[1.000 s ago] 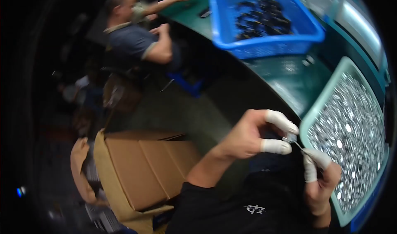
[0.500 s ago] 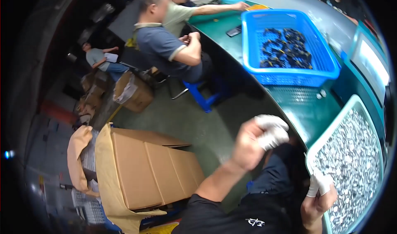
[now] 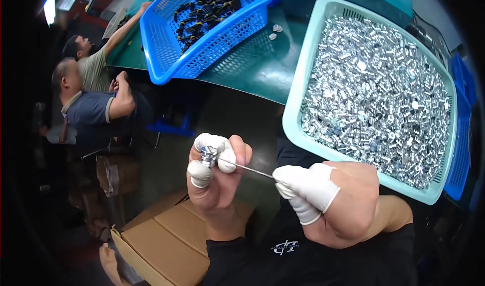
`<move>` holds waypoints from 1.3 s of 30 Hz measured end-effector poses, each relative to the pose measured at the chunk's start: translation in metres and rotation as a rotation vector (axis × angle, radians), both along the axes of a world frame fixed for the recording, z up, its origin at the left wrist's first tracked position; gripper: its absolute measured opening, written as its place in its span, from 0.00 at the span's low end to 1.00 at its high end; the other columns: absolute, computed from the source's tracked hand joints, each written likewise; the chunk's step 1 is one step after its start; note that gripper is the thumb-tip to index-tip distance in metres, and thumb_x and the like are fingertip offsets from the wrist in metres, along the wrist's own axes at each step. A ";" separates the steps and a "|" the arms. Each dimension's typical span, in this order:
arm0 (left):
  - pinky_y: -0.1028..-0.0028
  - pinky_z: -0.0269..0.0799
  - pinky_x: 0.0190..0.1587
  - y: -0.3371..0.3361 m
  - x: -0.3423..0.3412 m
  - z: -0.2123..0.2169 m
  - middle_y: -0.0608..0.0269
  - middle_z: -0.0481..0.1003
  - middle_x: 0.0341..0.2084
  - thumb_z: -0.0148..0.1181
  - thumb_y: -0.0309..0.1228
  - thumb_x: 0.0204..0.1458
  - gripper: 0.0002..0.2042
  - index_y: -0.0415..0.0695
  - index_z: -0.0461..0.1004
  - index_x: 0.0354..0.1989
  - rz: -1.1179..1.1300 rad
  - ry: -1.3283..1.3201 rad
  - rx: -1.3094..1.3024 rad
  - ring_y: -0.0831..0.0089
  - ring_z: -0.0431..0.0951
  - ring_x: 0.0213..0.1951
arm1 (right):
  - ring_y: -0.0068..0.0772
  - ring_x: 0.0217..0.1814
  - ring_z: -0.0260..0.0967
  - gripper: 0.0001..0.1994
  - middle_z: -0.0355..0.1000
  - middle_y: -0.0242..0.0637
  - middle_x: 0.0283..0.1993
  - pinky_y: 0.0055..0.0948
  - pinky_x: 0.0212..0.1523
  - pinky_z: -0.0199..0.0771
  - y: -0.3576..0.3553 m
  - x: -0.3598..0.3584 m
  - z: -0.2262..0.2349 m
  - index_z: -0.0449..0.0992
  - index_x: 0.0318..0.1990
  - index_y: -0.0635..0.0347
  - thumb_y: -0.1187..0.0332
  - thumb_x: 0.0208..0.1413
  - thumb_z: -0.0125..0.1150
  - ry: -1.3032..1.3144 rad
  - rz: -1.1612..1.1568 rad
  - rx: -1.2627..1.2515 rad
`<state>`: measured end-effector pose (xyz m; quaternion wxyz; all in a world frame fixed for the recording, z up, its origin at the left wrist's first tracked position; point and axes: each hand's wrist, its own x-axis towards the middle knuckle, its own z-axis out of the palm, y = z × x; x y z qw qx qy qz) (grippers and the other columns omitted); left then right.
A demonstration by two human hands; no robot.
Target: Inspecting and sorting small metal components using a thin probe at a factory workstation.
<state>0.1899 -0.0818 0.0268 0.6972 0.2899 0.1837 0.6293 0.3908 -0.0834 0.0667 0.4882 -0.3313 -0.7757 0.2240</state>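
Observation:
My left hand (image 3: pixel 217 177), white finger cots on its tips, pinches a small shiny metal cylinder with grooves round it (image 3: pixel 207 156). A thin straight metal rod (image 3: pixel 251 170) is pinched in the cot-covered thumb and fingers of my right hand (image 3: pixel 343 202). The rod's far end reaches the fingers of my left hand, beside the cylinder; whether it touches the cylinder I cannot tell. Beyond my right hand stands a pale green basket (image 3: pixel 294 101), filled with many small silvery metal parts (image 3: pixel 376 94).
On the green table (image 3: pixel 273 79) stands a blue basket (image 3: pixel 230 38) with black and yellow pieces (image 3: pixel 207 10). Several small pale discs (image 3: pixel 275 32) lie beside it. A cardboard box (image 3: pixel 166 240) is at lower left. Two people (image 3: pixel 93 101) sit at far left, one reaching over the table.
My view has swung right. My hands have come together in front of me, the right one away from the pale green basket's edge. The cylinder and the rod now show.

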 end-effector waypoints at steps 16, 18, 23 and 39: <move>0.72 0.55 0.32 -0.001 0.013 0.008 0.62 0.75 0.27 0.67 0.35 0.45 0.17 0.43 0.74 0.43 -0.043 0.134 0.056 0.69 0.69 0.31 | 0.29 0.12 0.63 0.11 0.65 0.33 0.14 0.24 0.12 0.56 -0.004 0.013 -0.006 0.78 0.34 0.66 0.78 0.40 0.66 0.080 0.010 -0.057; 0.73 0.57 0.31 -0.002 0.015 0.010 0.61 0.74 0.26 0.68 0.31 0.42 0.16 0.42 0.75 0.40 0.021 0.206 0.036 0.70 0.69 0.29 | 0.29 0.12 0.64 0.11 0.65 0.34 0.14 0.25 0.12 0.58 -0.004 0.018 -0.003 0.78 0.34 0.66 0.79 0.39 0.66 -0.006 0.039 -0.101; 0.74 0.58 0.30 0.002 0.020 0.009 0.61 0.73 0.25 0.69 0.24 0.37 0.16 0.42 0.76 0.38 0.002 0.326 0.107 0.70 0.69 0.29 | 0.31 0.14 0.68 0.10 0.69 0.36 0.16 0.24 0.14 0.64 -0.004 0.023 -0.005 0.78 0.34 0.67 0.80 0.39 0.65 0.016 0.078 -0.177; 0.77 0.63 0.33 0.002 -0.010 0.031 0.62 0.70 0.28 0.64 0.21 0.44 0.14 0.38 0.73 0.41 0.660 0.693 0.315 0.74 0.68 0.29 | 0.20 0.22 0.71 0.04 0.75 0.39 0.25 0.17 0.23 0.67 -0.013 0.034 -0.018 0.76 0.35 0.70 0.78 0.52 0.59 0.442 0.204 -0.611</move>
